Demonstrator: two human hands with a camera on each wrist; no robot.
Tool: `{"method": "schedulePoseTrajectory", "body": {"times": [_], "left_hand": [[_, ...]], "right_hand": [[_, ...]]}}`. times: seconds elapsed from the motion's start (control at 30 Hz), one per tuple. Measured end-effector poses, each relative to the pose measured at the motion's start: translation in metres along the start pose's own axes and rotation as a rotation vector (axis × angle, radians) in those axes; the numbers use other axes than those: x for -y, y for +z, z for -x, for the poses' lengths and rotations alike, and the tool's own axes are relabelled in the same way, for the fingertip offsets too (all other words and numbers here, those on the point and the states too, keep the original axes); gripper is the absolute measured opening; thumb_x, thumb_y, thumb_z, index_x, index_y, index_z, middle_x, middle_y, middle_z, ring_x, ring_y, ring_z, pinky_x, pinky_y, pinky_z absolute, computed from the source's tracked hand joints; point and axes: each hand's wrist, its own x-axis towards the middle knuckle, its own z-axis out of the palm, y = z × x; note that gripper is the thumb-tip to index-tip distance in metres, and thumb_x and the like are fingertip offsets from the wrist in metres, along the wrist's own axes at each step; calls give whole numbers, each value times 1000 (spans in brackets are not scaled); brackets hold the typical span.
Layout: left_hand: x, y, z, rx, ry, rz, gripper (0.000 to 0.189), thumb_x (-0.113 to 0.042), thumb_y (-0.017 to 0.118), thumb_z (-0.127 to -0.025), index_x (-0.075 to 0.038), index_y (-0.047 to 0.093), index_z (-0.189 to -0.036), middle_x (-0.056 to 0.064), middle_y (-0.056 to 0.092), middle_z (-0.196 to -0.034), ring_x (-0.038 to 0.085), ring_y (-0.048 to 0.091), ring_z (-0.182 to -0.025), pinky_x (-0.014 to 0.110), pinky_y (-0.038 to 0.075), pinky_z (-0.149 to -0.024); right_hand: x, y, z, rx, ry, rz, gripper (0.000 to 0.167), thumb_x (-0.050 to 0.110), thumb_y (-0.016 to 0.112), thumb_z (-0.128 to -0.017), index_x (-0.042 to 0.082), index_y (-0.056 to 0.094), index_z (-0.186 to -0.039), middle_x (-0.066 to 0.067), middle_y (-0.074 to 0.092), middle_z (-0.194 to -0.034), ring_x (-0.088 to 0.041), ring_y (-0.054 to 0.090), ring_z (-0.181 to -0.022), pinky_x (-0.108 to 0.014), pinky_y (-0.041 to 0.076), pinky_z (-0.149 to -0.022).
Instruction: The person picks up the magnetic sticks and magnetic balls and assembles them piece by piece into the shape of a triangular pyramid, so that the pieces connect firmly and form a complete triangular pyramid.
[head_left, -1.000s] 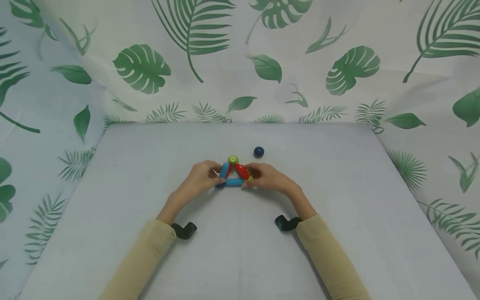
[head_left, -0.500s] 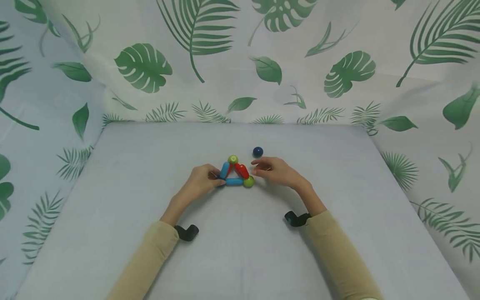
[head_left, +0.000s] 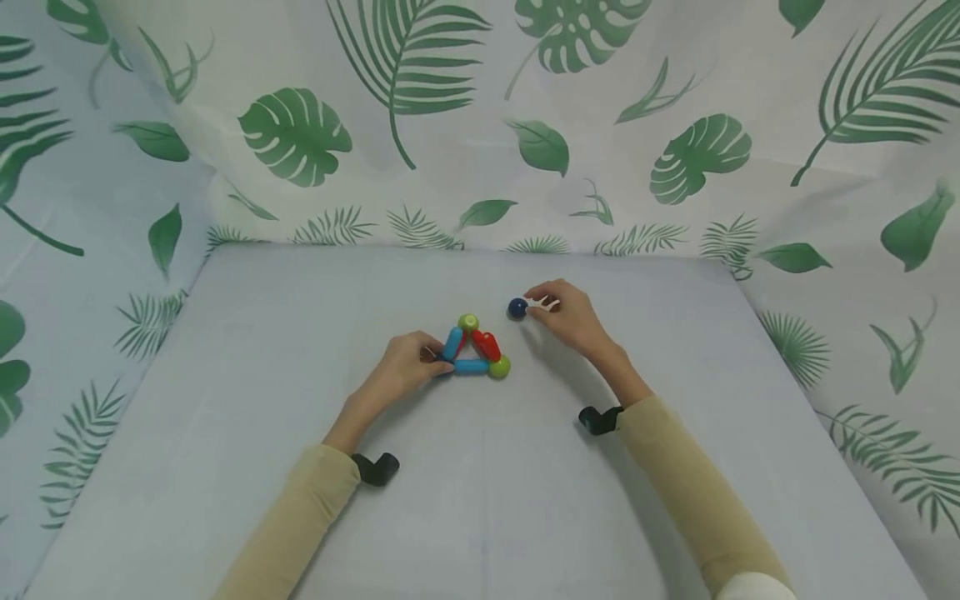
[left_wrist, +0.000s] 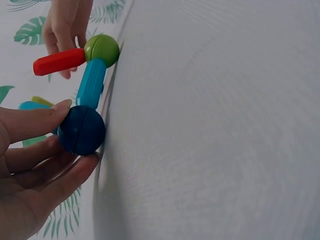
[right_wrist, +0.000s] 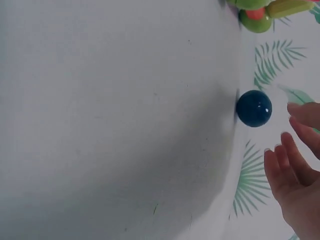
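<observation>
A triangular frame of magnetic rods and balls lies mid-table: blue rods (head_left: 472, 367), red rods (head_left: 487, 345), a green ball (head_left: 468, 322) at the far corner and another green ball (head_left: 499, 367) at the right corner. My left hand (head_left: 408, 363) grips the dark blue ball (left_wrist: 82, 130) at its left corner, thumb above and fingers below in the left wrist view. Beyond the frame, to the right, sits a loose dark blue ball (head_left: 517, 308). My right hand (head_left: 572, 317) is beside it, fingers spread, with a small gap to the ball (right_wrist: 254, 108) in the right wrist view.
The white table (head_left: 480, 500) ends at a leaf-patterned backdrop (head_left: 420, 183) behind and along both sides. Black curved pieces (head_left: 377, 470) stick out from both wrists at the sleeve cuffs. A yellow rod (right_wrist: 290, 7) shows on the frame in the right wrist view.
My right hand has let go of the frame's right corner and moved up and right to the loose dark blue ball. My left hand has stayed at the left corner.
</observation>
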Motion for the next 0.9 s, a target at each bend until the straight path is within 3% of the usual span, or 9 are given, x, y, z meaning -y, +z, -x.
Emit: {"method": "schedulePoseTrajectory", "body": {"times": [0.17,0.37,0.9], "left_hand": [[0,3,0,0,3,-3,35,-15,79,-91,3,70,-119,16,73,-109,25,68,-99,36,58,-86],[-2,6,0,-2,4,-13,34,-15,80,-90,3,71,-118,15,73,-109,25,67,-99,36,58,-86],[-1,0,0,-15,16,-22,34,-15,80,-90,2,71,-118,15,73,-109,25,68,-99,37,58,-87]], "right_hand": [[-4,5,-10,48,42,5,40,15,73,-96,3,64,-133,-18,58,-136,-36,59,-123,-48,55,-100],[-11,14,-15,112,72,-20,48,18,75,-95,4,59,-138,-16,60,-140,-34,59,-127,-46,53,-106],[5,18,-12,133,1,-15,34,7,70,-96,-1,66,-129,-20,66,-130,-36,64,-120,-47,55,-102]]}}
